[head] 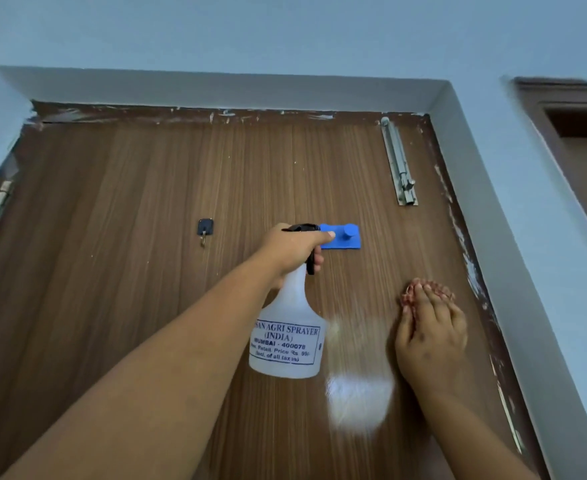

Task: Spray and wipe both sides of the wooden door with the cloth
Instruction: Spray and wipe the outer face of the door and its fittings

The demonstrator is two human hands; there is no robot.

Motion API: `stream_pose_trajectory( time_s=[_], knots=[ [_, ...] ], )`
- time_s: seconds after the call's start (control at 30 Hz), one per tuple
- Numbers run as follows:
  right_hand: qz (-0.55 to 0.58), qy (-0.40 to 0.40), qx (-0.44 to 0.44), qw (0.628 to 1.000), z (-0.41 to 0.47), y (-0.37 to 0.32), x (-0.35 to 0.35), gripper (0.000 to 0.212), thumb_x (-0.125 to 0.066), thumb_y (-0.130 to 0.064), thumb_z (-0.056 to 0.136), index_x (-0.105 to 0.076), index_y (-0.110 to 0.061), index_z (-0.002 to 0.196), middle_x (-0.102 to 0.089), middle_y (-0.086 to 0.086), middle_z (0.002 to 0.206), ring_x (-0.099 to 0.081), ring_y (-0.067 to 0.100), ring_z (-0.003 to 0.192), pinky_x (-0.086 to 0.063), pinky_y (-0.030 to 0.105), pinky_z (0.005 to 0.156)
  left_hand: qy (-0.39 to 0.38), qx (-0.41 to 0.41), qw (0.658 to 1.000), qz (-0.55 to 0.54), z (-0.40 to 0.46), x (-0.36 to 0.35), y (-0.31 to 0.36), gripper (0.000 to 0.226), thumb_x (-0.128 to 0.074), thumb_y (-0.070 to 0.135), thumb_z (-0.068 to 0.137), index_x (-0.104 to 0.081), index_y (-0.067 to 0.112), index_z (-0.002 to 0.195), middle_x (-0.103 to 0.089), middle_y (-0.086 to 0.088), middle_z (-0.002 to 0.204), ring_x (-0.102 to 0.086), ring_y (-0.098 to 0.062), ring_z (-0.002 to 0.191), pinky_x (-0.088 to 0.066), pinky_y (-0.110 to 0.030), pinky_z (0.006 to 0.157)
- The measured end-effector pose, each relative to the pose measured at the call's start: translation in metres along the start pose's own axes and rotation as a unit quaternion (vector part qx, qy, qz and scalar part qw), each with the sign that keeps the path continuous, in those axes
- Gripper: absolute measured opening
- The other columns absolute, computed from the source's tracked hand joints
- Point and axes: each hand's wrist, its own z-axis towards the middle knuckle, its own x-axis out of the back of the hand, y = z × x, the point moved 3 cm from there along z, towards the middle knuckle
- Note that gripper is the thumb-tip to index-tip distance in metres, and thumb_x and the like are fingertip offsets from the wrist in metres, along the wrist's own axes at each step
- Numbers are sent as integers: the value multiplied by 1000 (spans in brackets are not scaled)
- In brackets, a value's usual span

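Left hand (294,249) grips the neck of the spray bottle (287,336), fingers curled round the black trigger; bottle hangs below the grip, nozzle toward the wooden door (129,220). Right hand (430,336) presses a reddish cloth (423,289) against the door, right of the bottle; fingers lie over the cloth, which shows only past the fingertips. Pale glare patch on the wood between bottle and right hand. Blue hook plate (345,237) just behind the left hand's thumb. Metal bolt (399,164) at upper right; small dark hook (205,228) at left.
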Motion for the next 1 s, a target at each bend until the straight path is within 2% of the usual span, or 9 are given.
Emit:
stream_pose_trajectory(
  time_s=[0.1, 0.17, 0.23, 0.37, 0.47, 0.6, 0.73, 0.87, 1.0],
  knots=[
    [-1, 9, -1, 1000, -2, -3, 1, 50, -40, -32, 94, -61, -6, 132, -62, 13, 130, -51, 37, 121, -37, 50, 107, 6, 11, 1000, -22, 10, 2, -4, 15, -75, 14, 86, -65, 3, 85, -60, -9, 68, -59, -19, 55, -53, -30, 59],
    [-1, 19, -41, 999, 0, -10, 4, 49, -45, -35, 93, -62, -7, 130, -62, 13, 129, -47, 37, 120, -40, 53, 101, -21, 24, 999, -31, 9, 5, -11, 16, -72, 17, 89, -64, 6, 82, -62, -8, 70, -62, -18, 56, -51, -26, 53],
    [32, 9, -66, 997, 9, -23, 1, 45, -51, -36, 94, -63, -10, 130, -61, 11, 129, -43, 34, 120, -40, 54, 97, -58, 32, 995, -80, 7, 10, -19, 20, -66, 23, 93, -64, 8, 79, -66, -7, 73, -68, -18, 64, -52, -24, 56],
    [84, 12, 133, 987, 27, -77, -14, 38, -52, -27, 96, -64, -15, 130, -62, 4, 130, -46, 28, 123, -40, 49, 100, -65, 30, 970, -231, 3, 17, -35, 30, -55, 27, 97, -63, 8, 75, -67, -7, 70, -71, -20, 68, -54, -26, 62],
    [103, 50, 151, 982, 57, -113, -18, 39, -58, -20, 96, -60, -14, 135, -55, 5, 138, -44, 29, 125, -35, 46, 103, -58, 9, 974, -220, 2, 16, -38, 29, -55, 25, 97, -63, 7, 76, -66, -8, 69, -71, -21, 67, -55, -25, 61],
    [-33, -15, 163, 986, 89, -133, -40, 38, -65, -14, 88, -63, -12, 125, -45, 10, 147, -40, 34, 125, -41, 53, 94, -50, -2, 970, -238, 4, 16, -43, 29, -55, 24, 96, -64, 7, 75, -66, -8, 66, -70, -22, 65, -54, -27, 62],
    [-41, -90, 117, 988, 91, -136, -40, 29, -57, -17, 88, -61, -16, 117, -29, 8, 158, -29, 35, 135, -32, 51, 103, -69, -8, 974, -217, 6, 16, -43, 30, -55, 24, 96, -64, 6, 74, -67, -7, 67, -71, -21, 65, -53, -29, 69],
    [-33, -75, 67, 994, 83, -140, -33, 30, -50, -14, 90, -62, -13, 117, -26, 9, 159, -25, 34, 137, -27, 48, 104, -83, -2, 973, -215, 5, 19, -42, 29, -56, 27, 95, -65, 7, 76, -68, -7, 69, -71, -21, 68, -54, -29, 69],
    [-40, -71, 82, 993, 46, -129, -41, 42, -52, -18, 94, -55, -13, 136, -26, 13, 158, -24, 32, 127, -34, 50, 98, -93, 2, 976, -195, 2, 18, -39, 31, -55, 25, 96, -65, 6, 75, -68, -8, 69, -71, -21, 67, -54, -28, 67]
  ],
)
